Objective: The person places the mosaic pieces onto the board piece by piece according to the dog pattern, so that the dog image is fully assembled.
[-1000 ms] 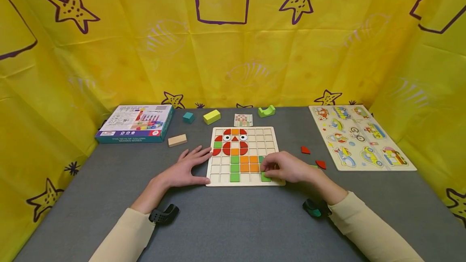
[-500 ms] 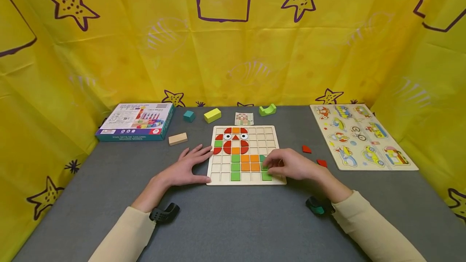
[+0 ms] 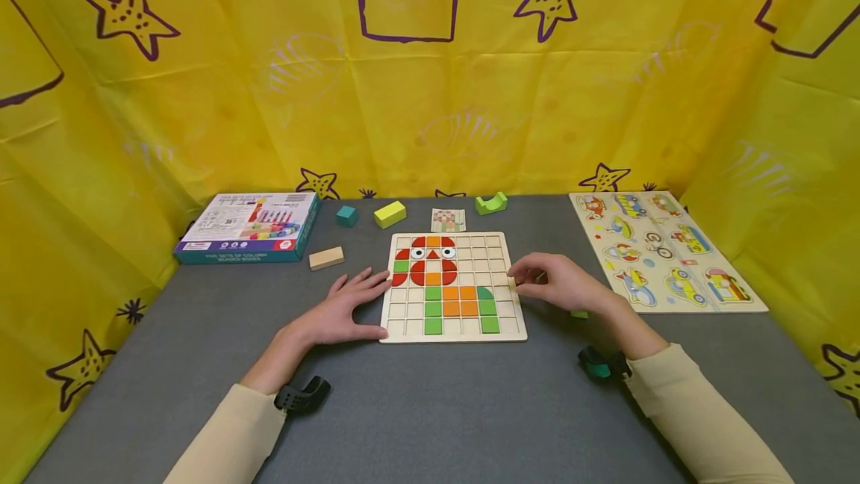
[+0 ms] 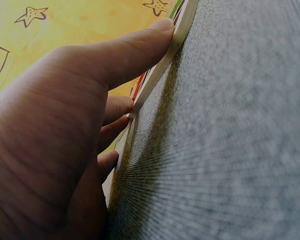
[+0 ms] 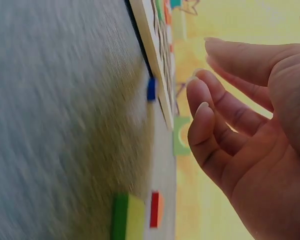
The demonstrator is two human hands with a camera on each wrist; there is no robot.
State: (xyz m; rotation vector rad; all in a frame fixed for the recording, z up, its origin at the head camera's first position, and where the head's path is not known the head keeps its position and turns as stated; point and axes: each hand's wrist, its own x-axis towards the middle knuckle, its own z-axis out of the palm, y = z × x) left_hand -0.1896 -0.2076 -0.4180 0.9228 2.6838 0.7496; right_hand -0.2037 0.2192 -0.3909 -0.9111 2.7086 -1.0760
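A wooden grid board [image 3: 497, 245] lies in the middle of the table, with red, orange and green tiles set into a figure. Two round eye tiles sit near its top. My left hand [image 3: 343, 311] touches the board's left edge, fingers spread and thumb at the near corner; the left wrist view shows its fingertips at the wooden rim. My right hand [image 3: 554, 282] hovers at the board's right edge, fingers loosely bent. In the right wrist view nothing is between its fingers. Below it there, a green piece [image 5: 121, 217], a red piece [image 5: 155, 210] and a blue piece [image 5: 151, 89] lie on the table.
A small picture card [image 3: 448, 220] lies behind the board, beside a green arch block [image 3: 491, 203]. Teal [image 3: 346, 216], yellow [image 3: 390, 214] and plain wooden blocks [image 3: 326, 258] are at the left, near a flat box [image 3: 245, 230]. A vehicle puzzle board [image 3: 658, 252] lies at the right.
My right hand has drawn back from the lower right tiles to the board's right edge, uncovering the green column there. It now covers the red pieces. My left hand has stayed in place.
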